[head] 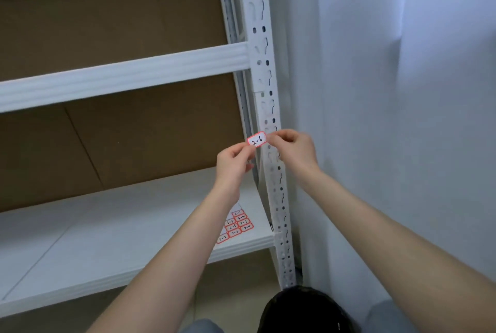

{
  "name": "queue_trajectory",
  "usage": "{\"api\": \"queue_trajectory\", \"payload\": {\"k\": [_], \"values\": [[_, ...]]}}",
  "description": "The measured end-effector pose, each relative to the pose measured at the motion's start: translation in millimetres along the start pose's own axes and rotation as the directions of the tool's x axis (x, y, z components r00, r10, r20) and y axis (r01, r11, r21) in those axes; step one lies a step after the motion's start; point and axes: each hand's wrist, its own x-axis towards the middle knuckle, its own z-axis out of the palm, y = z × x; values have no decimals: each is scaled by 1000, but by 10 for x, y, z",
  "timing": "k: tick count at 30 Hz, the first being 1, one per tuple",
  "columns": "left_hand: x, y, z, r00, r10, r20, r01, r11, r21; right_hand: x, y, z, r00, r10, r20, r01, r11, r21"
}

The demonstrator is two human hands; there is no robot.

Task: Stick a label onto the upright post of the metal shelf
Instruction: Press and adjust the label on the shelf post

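Label (pixel 256 139) (red border, "2-6") held in front of upright post (pixel 269 107), contact w/ post unclear. Left hand (pixel 234 163) pinches its left end, right hand (pixel 292 146) pinches right end. Label sheet (pixel 236 225) lies on lower shelf (pixel 134 228).

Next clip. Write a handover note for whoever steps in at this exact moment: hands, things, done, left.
Hands: left hand pinches the label at its left end; right hand pinches its right end.
The label, marked 2-6, is tilted at the upright post; contact cannot be told.
The label sheet lies on the shelf board below.
Done: label off the sheet, at the post.
Left: press it flat onto the post, release.
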Motion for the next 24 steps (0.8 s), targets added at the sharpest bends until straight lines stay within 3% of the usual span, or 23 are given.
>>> {"api": "queue_trajectory", "payload": {"k": [3,9,13,17,24], "values": [[37,50,122,1000,20,23,-21,1000,22,72,-92,-146,998,49,41,-52,996,68],[189,14,273,996,48,69,-57,991,123,211,-45,-332,995,49,88,-49,999,-5],[293,-3,346,987,150,-59,-130,957,261,300,14,-295,998,43,49,-42,999,-20],[415,17,302,959,153,-238,-102,972,212,444,29,-296,993,67,-93,-60,995,83],[614,105,363,978,205,-23,-199,966,165,635,84,-242,995,90,-41,-84,990,114]]}}
